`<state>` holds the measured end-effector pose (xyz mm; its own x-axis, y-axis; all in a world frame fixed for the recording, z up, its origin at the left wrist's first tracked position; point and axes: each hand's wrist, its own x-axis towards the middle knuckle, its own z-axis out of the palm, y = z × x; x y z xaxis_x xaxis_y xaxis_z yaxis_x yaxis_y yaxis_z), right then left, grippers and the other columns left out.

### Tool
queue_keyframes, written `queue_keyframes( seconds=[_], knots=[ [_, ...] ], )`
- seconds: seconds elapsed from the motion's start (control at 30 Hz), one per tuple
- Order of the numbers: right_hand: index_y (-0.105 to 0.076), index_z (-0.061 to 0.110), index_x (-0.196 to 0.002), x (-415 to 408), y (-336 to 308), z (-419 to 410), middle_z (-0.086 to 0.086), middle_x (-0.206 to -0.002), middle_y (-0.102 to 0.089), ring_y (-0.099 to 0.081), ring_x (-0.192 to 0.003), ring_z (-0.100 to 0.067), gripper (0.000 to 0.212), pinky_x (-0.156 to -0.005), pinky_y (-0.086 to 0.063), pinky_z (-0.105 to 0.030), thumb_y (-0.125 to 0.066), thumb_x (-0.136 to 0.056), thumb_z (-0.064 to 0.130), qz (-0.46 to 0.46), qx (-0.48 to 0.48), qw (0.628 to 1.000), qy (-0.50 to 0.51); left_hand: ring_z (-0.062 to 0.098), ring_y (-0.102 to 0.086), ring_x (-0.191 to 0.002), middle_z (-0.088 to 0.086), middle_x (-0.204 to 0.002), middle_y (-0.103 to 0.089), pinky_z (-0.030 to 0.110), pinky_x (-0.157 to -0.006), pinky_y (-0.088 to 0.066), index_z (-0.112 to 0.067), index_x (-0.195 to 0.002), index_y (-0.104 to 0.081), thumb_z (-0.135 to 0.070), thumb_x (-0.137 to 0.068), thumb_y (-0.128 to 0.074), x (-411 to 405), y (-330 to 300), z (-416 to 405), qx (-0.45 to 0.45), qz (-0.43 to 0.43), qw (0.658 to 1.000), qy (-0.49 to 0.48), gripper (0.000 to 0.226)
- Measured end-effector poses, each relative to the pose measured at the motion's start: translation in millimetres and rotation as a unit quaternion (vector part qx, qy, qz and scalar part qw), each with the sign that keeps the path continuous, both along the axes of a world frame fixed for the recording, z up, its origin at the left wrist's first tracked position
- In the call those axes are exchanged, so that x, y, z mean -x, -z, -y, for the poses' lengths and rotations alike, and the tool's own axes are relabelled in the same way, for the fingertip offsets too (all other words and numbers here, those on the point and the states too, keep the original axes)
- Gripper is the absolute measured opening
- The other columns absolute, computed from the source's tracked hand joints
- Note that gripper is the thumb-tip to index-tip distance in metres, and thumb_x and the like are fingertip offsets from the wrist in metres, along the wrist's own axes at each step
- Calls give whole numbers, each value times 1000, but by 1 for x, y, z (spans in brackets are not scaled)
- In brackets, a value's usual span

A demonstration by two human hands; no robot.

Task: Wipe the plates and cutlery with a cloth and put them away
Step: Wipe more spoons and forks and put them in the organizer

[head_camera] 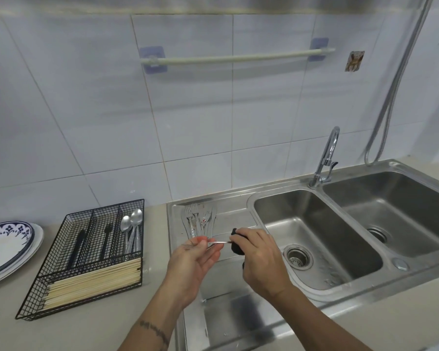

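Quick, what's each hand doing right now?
Left hand: pinches the tine end of a fork.
Right hand: grips a dark cloth wrapped on the fork's handle.

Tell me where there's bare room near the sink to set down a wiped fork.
Free: the near drainboard below both hands, and the beige counter in front of the black wire cutlery tray. In the tray, the two left slots look sparsely filled. Crowded: the far drainboard, where the unwiped steel forks lie, and the tray's chopstick section.
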<state>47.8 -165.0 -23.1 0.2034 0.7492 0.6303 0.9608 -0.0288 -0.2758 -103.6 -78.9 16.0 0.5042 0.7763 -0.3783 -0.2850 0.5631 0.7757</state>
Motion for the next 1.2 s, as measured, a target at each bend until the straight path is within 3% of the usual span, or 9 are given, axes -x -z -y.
queue_keyframes(
  seconds=[0.07,0.13,0.27,0.43,0.6,0.8,1.03,1.13,1.2],
  knots=[
    [-66,13,-115,0,0,-2,-2,-115,-63,-57,-103,-20,45,-85,-53,-38,-62,-72,-1,-1,-8,1000,7,32,-72,-102,24,-105,-73,35,-84,-59,1,-103,-61,-1,-99,-52,-1,4,1,-57,-17,998,-17,10],
    [-64,10,-122,8,-2,-4,-5,-122,-62,-56,-111,-21,45,-93,-51,-39,-49,-80,4,-14,-18,1000,-3,29,-74,-94,23,-100,-74,31,-79,-61,2,-100,-64,-4,-96,-59,-2,5,1,-93,-45,993,-52,8],
    [-50,9,-139,31,8,-3,-9,-144,-50,-42,-136,-22,62,-114,-31,-38,-35,-79,1,21,14,998,-50,21,-74,-76,12,-83,-75,32,-68,-57,-5,-90,-69,-18,-93,-67,-2,4,-5,-80,-98,986,-110,13],
    [-50,10,-139,20,24,1,-7,-147,-44,-37,-139,-24,80,-111,-36,-46,-63,-63,-12,-6,51,999,-14,18,-72,-79,8,-82,-78,29,-69,-52,-6,-101,-66,-28,-100,-59,1,20,-15,-17,-140,985,-96,23],
    [-53,11,-136,43,15,-16,-8,-144,-48,-39,-138,-23,65,-113,-28,-46,-34,-75,0,40,60,996,-61,15,-70,-74,3,-75,-77,32,-70,-43,-9,-95,-67,-28,-101,-56,0,21,-24,-26,-172,980,-97,23],
    [-54,17,-135,19,26,-31,-1,-143,-48,-44,-135,-21,83,-112,-30,-49,-78,-58,-6,52,101,991,-65,14,-71,-71,3,-75,-77,36,-83,-50,-12,-93,-69,-29,-101,-54,27,28,-48,-42,-206,962,-176,24],
    [-64,10,-125,28,17,-75,-7,-131,-61,-58,-121,-24,75,-101,-43,-55,-78,-54,-10,64,95,989,-95,26,-74,-78,17,-94,-69,38,-69,-60,-7,-96,-58,-30,-105,-47,68,40,-104,-6,-178,944,-276,26],
    [-63,9,-125,33,15,-101,-8,-132,-60,-57,-122,-25,79,-101,-44,-55,-82,-50,-6,67,115,984,-116,27,-71,-70,17,-91,-65,41,-67,-61,-9,-100,-55,-32,-106,-43,86,43,-137,10,-167,949,-268,27],
    [-62,11,-127,35,16,-119,-5,-134,-59,-55,-124,-23,81,-103,-43,-52,-84,-50,-4,64,131,982,-117,19,-59,-58,10,-80,-60,36,-59,-55,-10,-102,-57,-34,-105,-42,98,41,-158,-14,-225,942,-248,29]
  ],
)
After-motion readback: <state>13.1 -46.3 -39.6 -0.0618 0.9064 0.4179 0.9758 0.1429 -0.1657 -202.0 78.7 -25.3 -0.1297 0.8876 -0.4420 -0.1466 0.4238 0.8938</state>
